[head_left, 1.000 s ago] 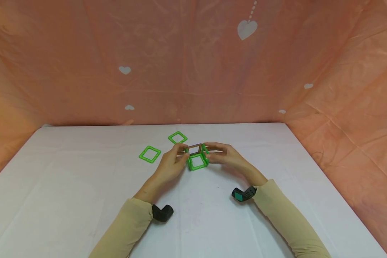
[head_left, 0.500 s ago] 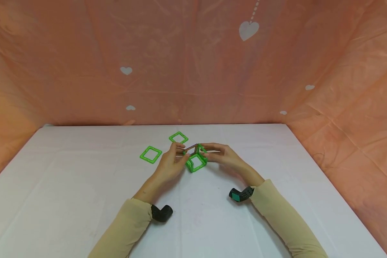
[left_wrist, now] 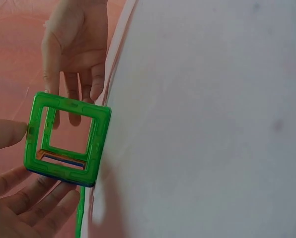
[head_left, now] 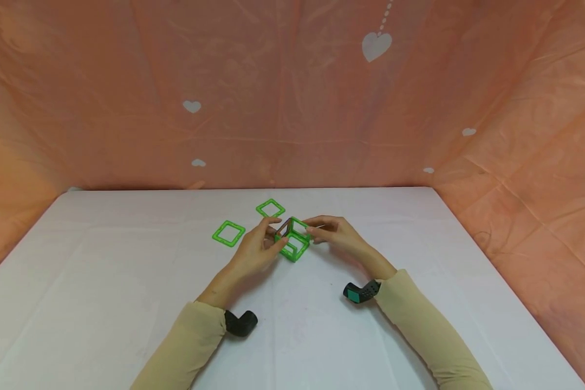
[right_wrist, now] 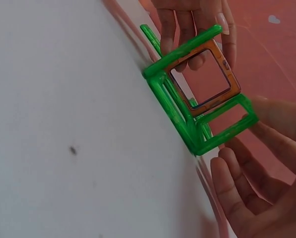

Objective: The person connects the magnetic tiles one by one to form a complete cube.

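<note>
Both hands hold a cube-like frame of square magnetic tiles (head_left: 302, 250) over the white table. My left hand (head_left: 252, 250) grips its left side, thumb on the near edge and fingers behind. On the opposite side, my right hand (head_left: 338, 234) pinches the edge between thumb and fingers. In the right wrist view, an orange-brown tile (right_wrist: 231, 74) stands between green tiles (right_wrist: 185, 52), and one side of the frame is unfilled. The left wrist view shows a green tile (left_wrist: 68, 104) facing the camera, with the left thumb at its edge.
Two loose green square tiles lie flat beyond the left hand: one tile (head_left: 228, 233) to its left, the other tile (head_left: 270, 208) farther back. The white-covered table (head_left: 127, 292) ends at a peach curtain (head_left: 273, 108) with hearts. Black wrist devices (head_left: 241, 323) sit below both sleeves.
The tile frame has turned in the hands so a corner now points toward me, and it has shifted slightly left. The right hand has moved a little left with it; the loose tiles lie still.
</note>
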`<state>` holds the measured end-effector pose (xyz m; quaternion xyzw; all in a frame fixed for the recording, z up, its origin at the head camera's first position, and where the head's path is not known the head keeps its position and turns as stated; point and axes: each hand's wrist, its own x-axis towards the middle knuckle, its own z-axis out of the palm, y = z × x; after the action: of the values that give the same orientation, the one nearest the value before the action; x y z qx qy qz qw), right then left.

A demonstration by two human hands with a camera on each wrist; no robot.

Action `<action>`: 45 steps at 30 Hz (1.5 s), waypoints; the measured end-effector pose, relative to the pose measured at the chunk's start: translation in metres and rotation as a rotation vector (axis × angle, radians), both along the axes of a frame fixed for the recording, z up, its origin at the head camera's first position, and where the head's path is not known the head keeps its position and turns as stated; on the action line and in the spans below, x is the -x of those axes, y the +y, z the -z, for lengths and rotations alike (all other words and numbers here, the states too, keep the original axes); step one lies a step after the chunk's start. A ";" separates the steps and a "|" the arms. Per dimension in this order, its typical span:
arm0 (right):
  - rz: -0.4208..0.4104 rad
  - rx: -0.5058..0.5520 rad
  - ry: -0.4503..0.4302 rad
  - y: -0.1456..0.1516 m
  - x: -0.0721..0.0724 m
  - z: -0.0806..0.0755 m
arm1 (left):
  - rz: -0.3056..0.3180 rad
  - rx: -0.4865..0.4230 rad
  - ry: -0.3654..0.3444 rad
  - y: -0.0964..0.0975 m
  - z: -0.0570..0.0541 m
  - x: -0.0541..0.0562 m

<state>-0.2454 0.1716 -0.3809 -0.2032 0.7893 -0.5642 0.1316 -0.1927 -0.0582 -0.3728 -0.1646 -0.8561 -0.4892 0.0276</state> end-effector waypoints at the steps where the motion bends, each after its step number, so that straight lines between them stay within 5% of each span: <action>1: 0.009 -0.005 0.002 0.000 0.000 0.000 | 0.003 0.004 0.000 0.000 0.000 0.000; 24: -0.012 -0.039 -0.011 -0.013 0.003 -0.002 | 0.014 0.057 0.049 -0.007 0.001 0.002; 45: -0.059 0.006 -0.025 -0.026 0.002 0.005 | -0.033 0.111 -0.030 -0.014 -0.003 -0.001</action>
<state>-0.2477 0.1459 -0.3857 -0.2196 0.7796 -0.5650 0.1576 -0.1916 -0.0724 -0.3703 -0.1443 -0.8848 -0.4429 0.0135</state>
